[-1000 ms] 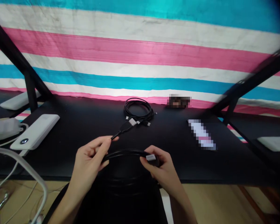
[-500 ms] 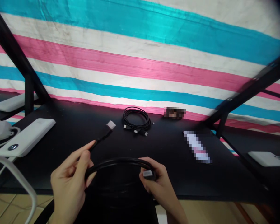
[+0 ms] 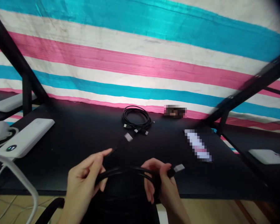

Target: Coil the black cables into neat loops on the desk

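Note:
A coiled black USB cable (image 3: pixel 128 169) arches between my two hands over the front of the desk. My left hand (image 3: pixel 86 177) pinches one side of the coil, and a cable end with a pale USB plug (image 3: pixel 128 137) juts forward from its fingers. On the other side, my right hand (image 3: pixel 163 180) is closed round the coil. A second USB plug (image 3: pixel 179 168) sticks out to the right past its thumb. The lower part of the loop blends into the dark background below. Farther back lies another coiled black cable (image 3: pixel 136 116) with several plug ends showing.
A white power bank (image 3: pixel 29 137) with a lit display lies at the left, near a white charger (image 3: pixel 0 132) and a thick white cable (image 3: pixel 25 180). A pixelated flat item (image 3: pixel 198 145) is at right. Black frame bars (image 3: pixel 252 81) and a striped sheet (image 3: pixel 130 62) stand behind.
Both hands have moved right with the coil, the left one more. The left plug has swung toward the back coil. The right plug, earlier within the fingers, now points out to the right.

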{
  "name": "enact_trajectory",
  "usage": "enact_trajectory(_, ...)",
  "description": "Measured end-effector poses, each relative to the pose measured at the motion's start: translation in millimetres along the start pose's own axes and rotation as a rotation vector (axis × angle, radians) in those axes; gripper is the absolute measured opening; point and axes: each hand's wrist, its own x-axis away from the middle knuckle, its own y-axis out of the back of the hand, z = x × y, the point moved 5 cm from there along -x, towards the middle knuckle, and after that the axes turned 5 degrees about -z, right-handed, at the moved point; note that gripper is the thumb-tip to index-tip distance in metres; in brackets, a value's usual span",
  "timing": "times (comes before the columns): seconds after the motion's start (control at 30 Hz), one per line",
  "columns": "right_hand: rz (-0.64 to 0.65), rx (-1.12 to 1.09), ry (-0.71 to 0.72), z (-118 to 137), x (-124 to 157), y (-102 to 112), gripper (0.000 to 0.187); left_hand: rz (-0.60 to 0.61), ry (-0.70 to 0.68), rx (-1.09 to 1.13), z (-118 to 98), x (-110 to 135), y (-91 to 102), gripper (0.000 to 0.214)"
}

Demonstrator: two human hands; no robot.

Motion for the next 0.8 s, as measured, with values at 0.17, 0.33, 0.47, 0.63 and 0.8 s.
enact_trajectory(0.17,-0.020,-0.042,-0.190,-7,1,2,0.060,0.222,-0.237,-0.269,-8,3,-8.9,0.018)
enact_trajectory(0.33,-0.028,0.041,-0.293,-10,2,7,0.058,0.414,-0.344,-0.411,-21,10,-22.0,0.012)
enact_trajectory(0.47,0.023,0.094,-0.232,-4,-2,5,0.045,0.549,-0.382,-0.489,-22,19,-26.8,0.013)
enact_trajectory(0.63,0.236,0.242,-0.251,-5,-4,-4,0.043,0.544,-0.459,-0.555,-22,26,-24.0,0.021)
enact_trajectory(0.8,0.450,0.353,-0.243,1,4,-19,0.040,0.665,-0.653,-0.532,-24,32,-34.3,0.023)
